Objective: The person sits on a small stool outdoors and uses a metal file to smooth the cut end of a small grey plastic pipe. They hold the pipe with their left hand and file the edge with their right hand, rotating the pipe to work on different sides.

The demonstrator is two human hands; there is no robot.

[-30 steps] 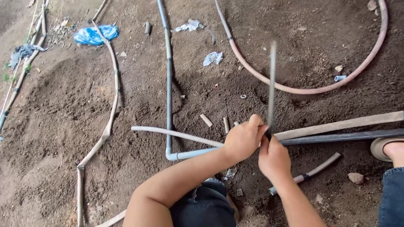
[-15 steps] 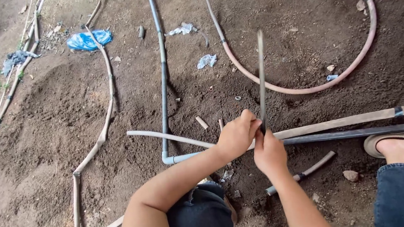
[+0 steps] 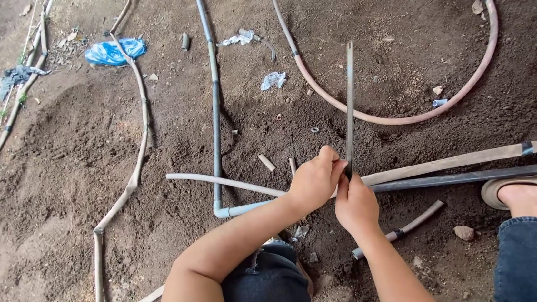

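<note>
Head view: thin rod [image 3: 349, 98] standing upright over bare soil [image 3: 75, 161], lower end pinched between both hands — left hand [image 3: 313, 181] curled around it from the side, right hand [image 3: 355, 205] clamped just beneath, fingers pressed together, beside a grey pipe [image 3: 214, 110].

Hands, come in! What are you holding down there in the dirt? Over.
Left hand and right hand both gripping thin dark blade, upright. Pale pipe lies just beneath. Nothing blocking.
</note>
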